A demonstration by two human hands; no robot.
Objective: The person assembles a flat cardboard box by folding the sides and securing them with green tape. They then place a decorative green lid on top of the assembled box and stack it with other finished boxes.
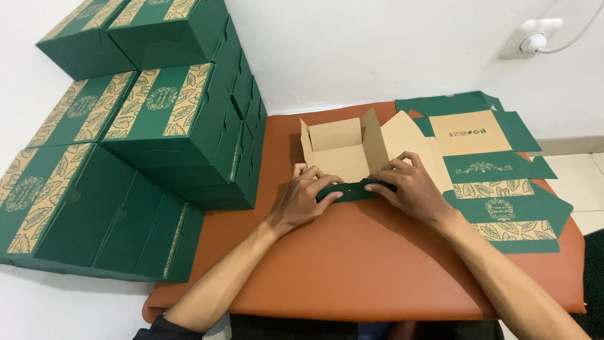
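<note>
1. Bare-armed, the left hand (306, 196) and right hand (410, 189) reach in from the bottom of the frame to its centre, forearms angled toward each other, both lying palm-down on the half-folded box (343, 154)
2. Each hand's fingers curl over the box's green front flap (352, 191), pressing it down; thumbs sit on the near side
3. The box rests at centre on the orange-brown padded table (352, 264), its plain tan inside facing up, back and side walls partly raised
4. Right of centre lies a pile of flat box blanks (497, 182), green with tan leaf-patterned bands, one tan panel at the top
5. Left half of the frame holds stacked finished boxes (157, 126), dark green with tan leaf bands on their lids
6. Upper right, a white wall socket (535, 38) with a cable sits on the white wall
</note>
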